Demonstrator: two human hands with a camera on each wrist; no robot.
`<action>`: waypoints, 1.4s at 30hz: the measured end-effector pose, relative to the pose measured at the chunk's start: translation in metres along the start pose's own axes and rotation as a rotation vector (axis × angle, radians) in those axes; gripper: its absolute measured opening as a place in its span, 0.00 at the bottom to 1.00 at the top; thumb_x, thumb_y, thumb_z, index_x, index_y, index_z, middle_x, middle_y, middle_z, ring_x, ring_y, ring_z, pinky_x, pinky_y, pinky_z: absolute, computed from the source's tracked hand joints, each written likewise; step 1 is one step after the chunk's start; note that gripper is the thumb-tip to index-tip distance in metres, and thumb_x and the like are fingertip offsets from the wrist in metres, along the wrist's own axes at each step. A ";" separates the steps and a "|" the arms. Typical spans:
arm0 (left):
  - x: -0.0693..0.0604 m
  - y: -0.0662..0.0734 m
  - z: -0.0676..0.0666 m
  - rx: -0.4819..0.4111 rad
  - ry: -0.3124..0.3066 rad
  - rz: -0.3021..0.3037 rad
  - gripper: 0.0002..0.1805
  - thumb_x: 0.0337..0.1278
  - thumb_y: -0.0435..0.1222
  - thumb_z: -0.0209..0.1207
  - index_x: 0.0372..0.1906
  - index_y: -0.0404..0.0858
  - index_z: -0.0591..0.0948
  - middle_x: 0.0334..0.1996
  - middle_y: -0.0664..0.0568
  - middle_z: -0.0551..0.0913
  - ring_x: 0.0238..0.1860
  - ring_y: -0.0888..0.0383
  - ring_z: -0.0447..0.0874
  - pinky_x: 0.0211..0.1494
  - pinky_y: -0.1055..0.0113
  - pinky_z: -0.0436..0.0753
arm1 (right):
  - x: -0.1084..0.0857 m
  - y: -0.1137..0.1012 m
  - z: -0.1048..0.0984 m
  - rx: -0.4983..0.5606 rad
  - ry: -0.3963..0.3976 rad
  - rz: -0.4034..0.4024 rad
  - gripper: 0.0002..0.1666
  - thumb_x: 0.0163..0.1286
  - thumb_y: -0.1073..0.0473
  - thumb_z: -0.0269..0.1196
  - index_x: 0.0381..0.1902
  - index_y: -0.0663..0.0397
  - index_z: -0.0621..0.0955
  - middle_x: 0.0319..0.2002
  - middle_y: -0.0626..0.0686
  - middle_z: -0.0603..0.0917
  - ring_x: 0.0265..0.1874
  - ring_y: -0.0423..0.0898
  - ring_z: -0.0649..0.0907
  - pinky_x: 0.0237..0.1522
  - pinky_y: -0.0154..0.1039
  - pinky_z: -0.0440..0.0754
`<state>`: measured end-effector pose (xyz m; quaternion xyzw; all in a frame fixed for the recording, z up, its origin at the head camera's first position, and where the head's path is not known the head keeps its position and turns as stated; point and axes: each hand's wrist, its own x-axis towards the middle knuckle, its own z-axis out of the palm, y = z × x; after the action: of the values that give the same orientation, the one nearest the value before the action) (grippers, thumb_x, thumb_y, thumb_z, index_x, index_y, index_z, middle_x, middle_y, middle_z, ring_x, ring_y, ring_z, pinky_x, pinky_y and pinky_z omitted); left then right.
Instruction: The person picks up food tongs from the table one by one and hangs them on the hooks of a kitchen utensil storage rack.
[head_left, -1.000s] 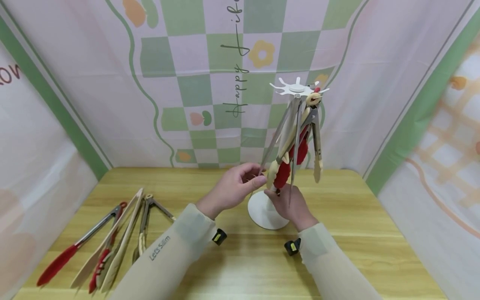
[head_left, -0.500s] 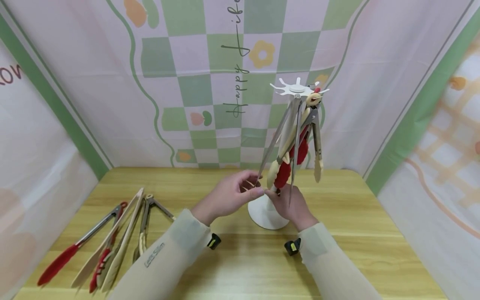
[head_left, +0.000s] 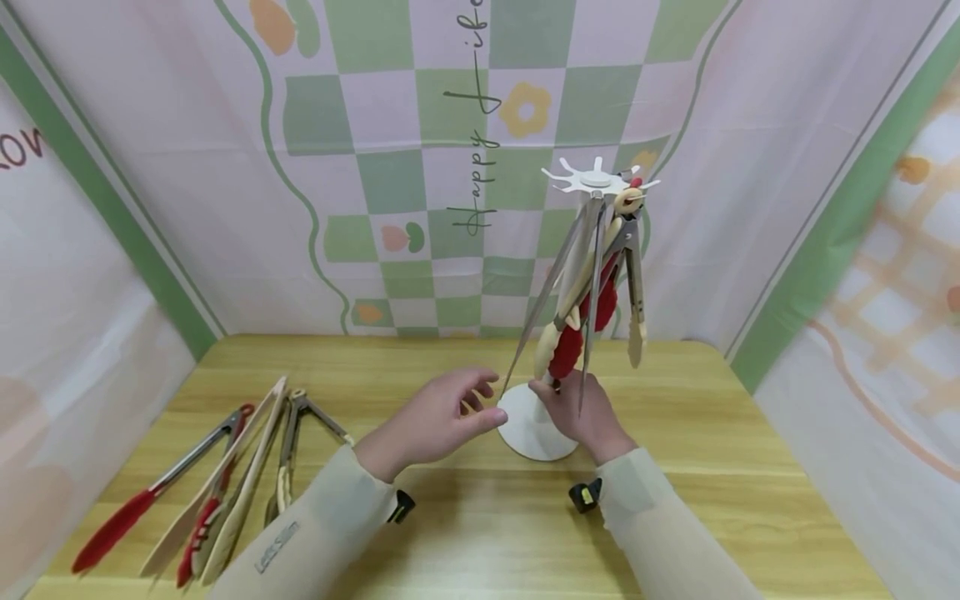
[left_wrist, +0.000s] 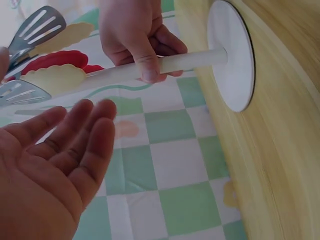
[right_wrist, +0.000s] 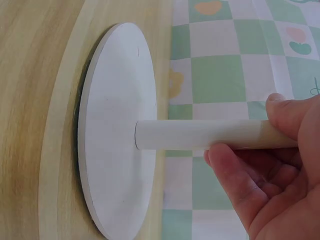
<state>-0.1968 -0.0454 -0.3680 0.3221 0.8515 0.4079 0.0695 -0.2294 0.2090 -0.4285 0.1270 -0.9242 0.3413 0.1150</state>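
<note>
White rack (head_left: 525,429) stands upright on the wooden table (head_left: 712,475), hung tongs (head_left: 627,237) bunched to one side; a tip or swivel looks possible should the right hand (head_left: 592,408) slacken, and the splayed steel tongs (head_left: 594,283) could unhook if the left hand (head_left: 431,421) knocks the arm just beside its fingertips. Right thumb and fingers pinch the post (right_wrist: 195,134) above the round base (right_wrist: 117,90). Left holds nothing, fingers loosely bent.

A wood-grain table (head_left: 487,533) bears loose tongs (head_left: 238,500) and a white stand (head_left: 528,429).
</note>
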 end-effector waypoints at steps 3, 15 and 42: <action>-0.009 -0.002 -0.001 0.089 0.011 0.006 0.33 0.70 0.55 0.55 0.69 0.37 0.71 0.57 0.52 0.78 0.50 0.58 0.79 0.52 0.59 0.79 | 0.000 0.001 0.001 0.006 -0.013 0.006 0.16 0.74 0.54 0.62 0.26 0.52 0.73 0.17 0.47 0.71 0.18 0.44 0.69 0.22 0.41 0.68; -0.032 -0.014 -0.006 0.276 -0.005 -0.043 0.37 0.70 0.63 0.46 0.68 0.39 0.73 0.63 0.49 0.75 0.55 0.52 0.78 0.56 0.55 0.78 | 0.001 0.003 -0.001 0.006 -0.067 0.004 0.16 0.76 0.54 0.59 0.27 0.52 0.74 0.18 0.47 0.71 0.18 0.44 0.69 0.22 0.41 0.68; -0.048 -0.027 -0.004 0.392 0.041 -0.175 0.37 0.70 0.62 0.47 0.70 0.40 0.71 0.67 0.43 0.71 0.66 0.42 0.69 0.68 0.45 0.66 | 0.002 -0.001 -0.009 0.095 -0.088 -0.103 0.05 0.74 0.61 0.61 0.42 0.57 0.76 0.29 0.48 0.76 0.28 0.46 0.74 0.32 0.43 0.74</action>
<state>-0.1742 -0.0891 -0.3922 0.2458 0.9405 0.2334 0.0235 -0.2301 0.2137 -0.4203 0.1947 -0.9033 0.3725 0.0858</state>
